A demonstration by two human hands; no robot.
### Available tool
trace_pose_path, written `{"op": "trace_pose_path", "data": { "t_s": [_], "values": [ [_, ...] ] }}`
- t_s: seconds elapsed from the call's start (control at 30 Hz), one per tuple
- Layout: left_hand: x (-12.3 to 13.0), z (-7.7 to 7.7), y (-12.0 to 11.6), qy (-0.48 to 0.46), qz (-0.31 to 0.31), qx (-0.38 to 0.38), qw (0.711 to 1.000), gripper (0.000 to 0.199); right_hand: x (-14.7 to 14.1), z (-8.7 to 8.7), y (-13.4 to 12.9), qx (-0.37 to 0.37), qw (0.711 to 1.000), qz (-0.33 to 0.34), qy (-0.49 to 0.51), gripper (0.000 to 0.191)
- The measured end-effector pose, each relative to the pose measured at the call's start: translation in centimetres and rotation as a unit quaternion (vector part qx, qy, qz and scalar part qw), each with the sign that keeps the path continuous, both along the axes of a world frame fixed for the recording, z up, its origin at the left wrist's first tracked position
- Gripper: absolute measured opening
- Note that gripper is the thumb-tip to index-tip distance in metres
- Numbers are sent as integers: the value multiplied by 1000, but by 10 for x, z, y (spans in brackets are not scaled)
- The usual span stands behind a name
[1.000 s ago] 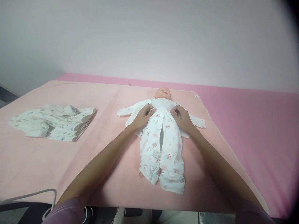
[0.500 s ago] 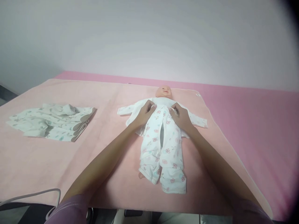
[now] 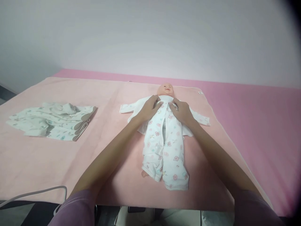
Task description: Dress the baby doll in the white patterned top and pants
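your left hand [image 3: 150, 110] and right hand [image 3: 182, 112] are at the waist of the pants [image 3: 174, 147], one on each side, thumbs turned in towards each other. each seems to pinch the waistband between thumb and fingers, a short stretch of cloth lying between them. the pants are on the doll [image 3: 166, 89], reaching up to its chest over the white shirt [image 3: 141, 104]. a slit gapes between the two pant legs. the doll lies on its back on the pale pink mat [image 3: 105, 179], head away from you, sleeves spread out to both sides. one foot [image 3: 144, 173] pokes out of the cuff on your left. well off to your left, folded clothes [image 3: 61, 121] lie on the mat. a cable [image 3: 35, 192] runs across the near left corner, and a darker pink sheet [image 3: 254, 125] shows beyond the mat's right edge.
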State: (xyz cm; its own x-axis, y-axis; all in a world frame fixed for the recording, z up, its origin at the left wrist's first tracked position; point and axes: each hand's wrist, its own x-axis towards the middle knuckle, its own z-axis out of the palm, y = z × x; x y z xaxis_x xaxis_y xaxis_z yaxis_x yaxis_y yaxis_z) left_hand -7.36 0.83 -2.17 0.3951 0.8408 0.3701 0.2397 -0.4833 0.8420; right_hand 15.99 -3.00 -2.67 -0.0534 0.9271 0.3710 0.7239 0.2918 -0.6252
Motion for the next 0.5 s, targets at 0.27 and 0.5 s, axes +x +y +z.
{"op": "trace_pose_path", "data": {
  "t_s": [0.27, 0.5],
  "values": [
    [3, -26, -3, -63, 132, -129, 981, 42, -7, -28, -3, -66, 959, -146, 233, 54],
    [-1, -39, -8, -209, 61, -262, 940, 40, -11, -39, -14, -166, 835, -29, 524, 49]
  ]
}}
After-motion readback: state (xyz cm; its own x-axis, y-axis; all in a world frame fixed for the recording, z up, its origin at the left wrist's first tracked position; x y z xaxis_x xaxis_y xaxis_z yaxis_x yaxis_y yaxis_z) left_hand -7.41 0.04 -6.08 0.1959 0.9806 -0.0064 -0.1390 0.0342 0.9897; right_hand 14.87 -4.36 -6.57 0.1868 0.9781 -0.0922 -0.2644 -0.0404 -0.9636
